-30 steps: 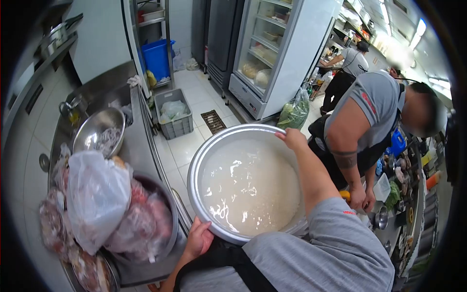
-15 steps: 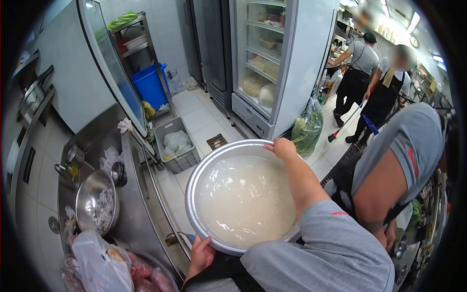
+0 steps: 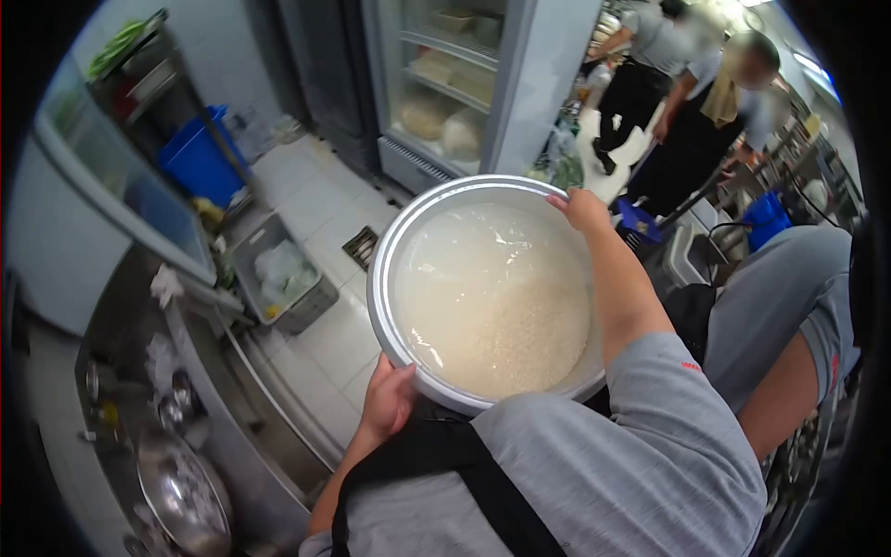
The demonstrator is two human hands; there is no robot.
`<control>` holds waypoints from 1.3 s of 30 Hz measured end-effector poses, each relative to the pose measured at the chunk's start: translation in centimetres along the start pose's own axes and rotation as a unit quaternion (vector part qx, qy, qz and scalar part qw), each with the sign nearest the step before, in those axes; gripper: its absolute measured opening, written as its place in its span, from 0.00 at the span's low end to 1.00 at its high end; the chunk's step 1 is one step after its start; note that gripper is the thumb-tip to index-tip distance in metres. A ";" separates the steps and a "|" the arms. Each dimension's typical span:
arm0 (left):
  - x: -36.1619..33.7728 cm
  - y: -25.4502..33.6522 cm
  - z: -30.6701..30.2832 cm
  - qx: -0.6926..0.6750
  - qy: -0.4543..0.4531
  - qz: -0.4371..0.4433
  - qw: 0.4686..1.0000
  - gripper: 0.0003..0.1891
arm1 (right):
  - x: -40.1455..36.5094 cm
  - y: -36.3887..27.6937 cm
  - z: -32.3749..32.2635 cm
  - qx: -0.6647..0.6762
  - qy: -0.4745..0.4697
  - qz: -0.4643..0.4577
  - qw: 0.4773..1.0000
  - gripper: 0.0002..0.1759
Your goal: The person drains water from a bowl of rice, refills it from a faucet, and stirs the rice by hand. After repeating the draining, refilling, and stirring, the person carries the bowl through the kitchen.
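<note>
A large round metal pot (image 3: 385,316) is held in front of my body. Inside it, rice (image 3: 534,325) lies under cloudy whitish water, gathered toward the near right side. My left hand (image 3: 390,399) grips the near left rim, thumb on the outer wall; its other fingers are partly hidden. Across the pot, my right hand (image 3: 585,211) is closed over the far right rim. The pot's underside is out of sight, and my grey sleeve covers part of its near edge.
Left is a metal sink counter (image 3: 213,408) with a steel colander (image 3: 186,492). A grey crate (image 3: 320,302) with plastic bags sits on the tiled floor, beyond it a blue bin (image 3: 200,158). A glass-door fridge (image 3: 445,93) stands ahead. Co-workers (image 3: 710,139) stand at right; another in grey (image 3: 780,306) is close by.
My view has swung right, and the pot now appears higher in it. More rice shows through the water. The bag and meat at lower left have left the view. Both hands keep their grip.
</note>
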State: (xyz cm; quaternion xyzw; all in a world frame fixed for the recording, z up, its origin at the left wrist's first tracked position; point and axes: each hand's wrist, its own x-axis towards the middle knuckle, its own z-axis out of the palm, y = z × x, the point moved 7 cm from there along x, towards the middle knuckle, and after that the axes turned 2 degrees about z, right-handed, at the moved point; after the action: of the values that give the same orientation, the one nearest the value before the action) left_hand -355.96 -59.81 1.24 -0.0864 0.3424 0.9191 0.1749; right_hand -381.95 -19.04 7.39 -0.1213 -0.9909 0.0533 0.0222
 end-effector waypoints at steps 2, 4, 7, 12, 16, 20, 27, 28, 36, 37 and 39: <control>4.3 2.6 2.1 0.007 -0.066 -0.014 0.998 0.29 | 0.6 1.8 -3.1 -0.018 0.023 0.050 0.998 0.40; 8.2 3.5 3.3 0.015 -0.102 -0.034 0.994 0.29 | 0.8 4.1 -4.9 -0.023 0.048 0.090 0.995 0.40; 13.1 4.2 6.0 0.020 -0.145 -0.083 0.986 0.28 | 1.7 8.0 -6.5 -0.024 0.035 0.148 0.988 0.38; 20.9 2.5 10.9 0.039 -0.218 -0.121 0.968 0.29 | 2.4 14.6 -7.5 -0.033 0.057 0.210 0.975 0.37; 26.4 0.5 14.8 0.059 -0.230 -0.152 0.959 0.29 | 4.0 20.4 -7.7 -0.029 0.071 0.257 0.963 0.37; 30.8 -2.2 19.1 0.058 -0.253 -0.191 0.947 0.28 | 5.0 26.3 -8.1 -0.032 0.071 0.306 0.949 0.36; 35.7 -6.5 22.8 0.079 -0.318 -0.225 0.918 0.28 | 2.4 31.2 -9.9 -0.039 0.070 0.376 0.923 0.35; 36.2 -7.0 23.5 0.076 -0.324 -0.233 0.914 0.28 | 2.2 32.1 -10.0 -0.040 0.069 0.386 0.919 0.35; 38.8 -9.7 26.1 0.091 -0.354 -0.290 0.885 0.28 | -2.1 36.6 -9.9 -0.067 0.095 0.454 0.883 0.38; 39.3 -10.0 26.2 0.087 -0.354 -0.290 0.885 0.28 | -2.3 36.9 -9.9 -0.065 0.091 0.452 0.885 0.41; 39.7 -10.5 26.2 0.074 -0.362 -0.301 0.879 0.26 | -2.8 37.0 -10.1 -0.061 0.075 0.430 0.898 0.42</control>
State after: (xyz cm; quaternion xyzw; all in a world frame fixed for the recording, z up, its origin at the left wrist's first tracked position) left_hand -389.63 -24.71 3.52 0.1666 0.2795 0.7614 0.5606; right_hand -369.86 17.04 13.23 -0.5400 -0.8391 -0.0120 0.0640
